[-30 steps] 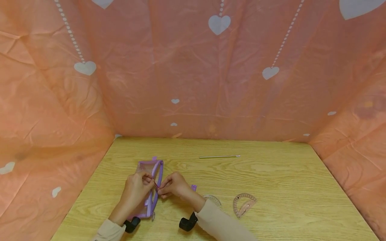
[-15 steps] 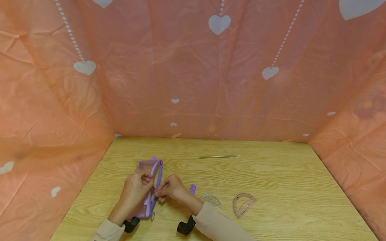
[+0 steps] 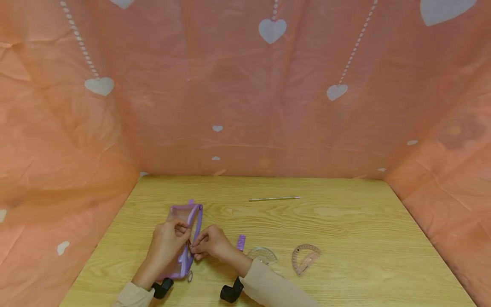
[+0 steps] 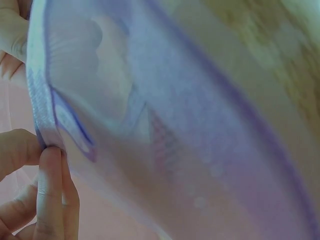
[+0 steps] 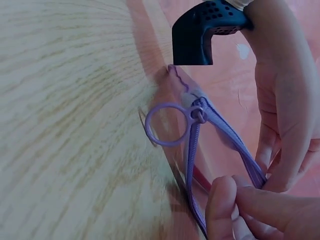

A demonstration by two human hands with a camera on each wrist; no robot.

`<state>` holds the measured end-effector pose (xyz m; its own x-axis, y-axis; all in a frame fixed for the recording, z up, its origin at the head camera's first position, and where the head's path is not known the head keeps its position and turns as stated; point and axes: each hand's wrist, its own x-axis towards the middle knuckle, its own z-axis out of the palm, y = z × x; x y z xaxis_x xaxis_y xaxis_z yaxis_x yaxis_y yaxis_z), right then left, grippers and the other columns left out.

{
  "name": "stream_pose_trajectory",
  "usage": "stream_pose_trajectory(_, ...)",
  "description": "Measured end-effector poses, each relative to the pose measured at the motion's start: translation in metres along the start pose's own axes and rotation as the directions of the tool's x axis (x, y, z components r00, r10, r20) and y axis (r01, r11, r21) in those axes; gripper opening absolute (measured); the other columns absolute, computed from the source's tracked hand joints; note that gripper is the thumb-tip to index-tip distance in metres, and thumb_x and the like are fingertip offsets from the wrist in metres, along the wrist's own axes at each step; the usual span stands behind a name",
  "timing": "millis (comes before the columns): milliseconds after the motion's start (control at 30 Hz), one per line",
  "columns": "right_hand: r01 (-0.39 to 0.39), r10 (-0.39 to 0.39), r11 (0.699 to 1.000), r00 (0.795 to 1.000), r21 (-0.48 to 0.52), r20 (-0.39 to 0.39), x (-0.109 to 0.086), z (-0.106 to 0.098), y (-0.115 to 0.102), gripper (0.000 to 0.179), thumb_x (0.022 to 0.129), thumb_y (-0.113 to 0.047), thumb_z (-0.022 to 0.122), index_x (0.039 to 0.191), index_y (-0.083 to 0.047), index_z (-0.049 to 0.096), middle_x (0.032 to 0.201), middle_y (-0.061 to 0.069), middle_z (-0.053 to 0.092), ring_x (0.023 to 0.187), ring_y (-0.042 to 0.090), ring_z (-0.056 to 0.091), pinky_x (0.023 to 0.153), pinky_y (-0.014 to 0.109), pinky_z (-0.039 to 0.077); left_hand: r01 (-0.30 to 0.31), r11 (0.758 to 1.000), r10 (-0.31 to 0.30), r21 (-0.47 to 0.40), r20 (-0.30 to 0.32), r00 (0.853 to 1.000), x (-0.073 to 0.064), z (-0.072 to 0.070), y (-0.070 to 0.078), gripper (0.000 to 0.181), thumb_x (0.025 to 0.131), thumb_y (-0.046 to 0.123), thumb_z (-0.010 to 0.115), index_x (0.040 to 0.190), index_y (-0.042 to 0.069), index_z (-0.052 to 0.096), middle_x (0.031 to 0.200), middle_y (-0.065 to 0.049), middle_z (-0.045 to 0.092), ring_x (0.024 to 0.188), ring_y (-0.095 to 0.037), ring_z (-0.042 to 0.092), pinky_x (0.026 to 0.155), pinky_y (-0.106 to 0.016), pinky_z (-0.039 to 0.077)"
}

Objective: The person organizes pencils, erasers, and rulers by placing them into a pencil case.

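A purple mesh pencil case [image 3: 183, 211] lies on the left of the table with its zip side towards the right. My left hand [image 3: 166, 241] pinches one rim of the opening between thumb and fingers. On the opposite rim, my right hand [image 3: 215, 243] pinches with thumb and index finger. In the right wrist view the two zip edges spread apart from the corner, where a round purple ring pull [image 5: 167, 124] hangs. A thin red strip [image 5: 201, 178] shows between those edges near the right fingertips; its kind is unclear.
A pencil [image 3: 274, 198] lies at the back of the wooden table [image 3: 345, 221]. Right of the hands are a purple strip [image 3: 241, 242], a clear protractor [image 3: 264, 253] partly behind the right forearm, and a pinkish protractor [image 3: 305, 259]. Pink cloth [image 3: 245, 98] surrounds the table.
My right hand has shifted a little left and nearer, towards the left hand, and the case's opening looks narrower. The whole head view has also slid slightly left.
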<state>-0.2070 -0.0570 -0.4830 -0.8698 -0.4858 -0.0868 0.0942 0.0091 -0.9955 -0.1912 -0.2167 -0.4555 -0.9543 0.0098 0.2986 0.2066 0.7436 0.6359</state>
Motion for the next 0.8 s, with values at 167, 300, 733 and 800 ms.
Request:
stream_pose_trajectory(167,0.037,-0.037,0.999,0.999,-0.022,0.02,-0.001,0.0013,-0.0009,0.002,0.081,0.02,0.068,0.081,0.02,0.067,0.074,0.031,0.067,0.059,0.041,0.068,0.054,0.034,0.059,0.0,1.0,0.0,0.001,-0.009,1.0,0.0008,0.0007,0.0,0.008,0.079,-0.002,0.076,0.085,0.001,0.071,0.073,-0.002,0.069,0.065,-0.014,0.066,0.057,-0.024,0.052)
stream_pose_trajectory(300,0.042,-0.04,0.998,0.999,-0.052,0.025,0.0012,0.0033,0.004,0.002,0.08,0.02,0.069,0.08,0.018,0.068,0.073,0.029,0.068,0.061,0.047,0.067,0.054,0.036,0.059,-0.005,1.0,0.005,0.005,-0.016,1.0,0.0,0.0007,0.0006,0.007,0.079,-0.002,0.076,0.084,0.001,0.071,0.072,-0.001,0.069,0.065,-0.014,0.065,0.056,-0.024,0.052)
stream_pose_trajectory(733,0.038,-0.034,0.996,0.998,-0.085,0.05,-0.0001,0.0073,0.0045,0.004,0.081,0.02,0.067,0.085,0.018,0.068,0.068,0.026,0.067,0.067,0.053,0.065,0.055,0.034,0.059,0.011,1.0,-0.011,0.009,-0.011,1.0,0.0001,0.0,0.0015,0.007,0.08,-0.001,0.076,0.085,0.002,0.072,0.074,-0.002,0.069,0.068,-0.015,0.065,0.057,-0.024,0.051)
stream_pose_trajectory(800,0.038,-0.033,0.996,0.998,-0.083,0.058,0.0002,0.0069,0.0037,0.005,0.082,0.02,0.066,0.085,0.017,0.069,0.069,0.025,0.068,0.067,0.053,0.066,0.055,0.034,0.059,0.013,1.0,-0.012,0.008,-0.012,1.0,0.0005,-0.0002,0.0017,0.007,0.08,-0.001,0.075,0.085,0.002,0.072,0.074,-0.001,0.069,0.068,-0.015,0.065,0.057,-0.024,0.051)
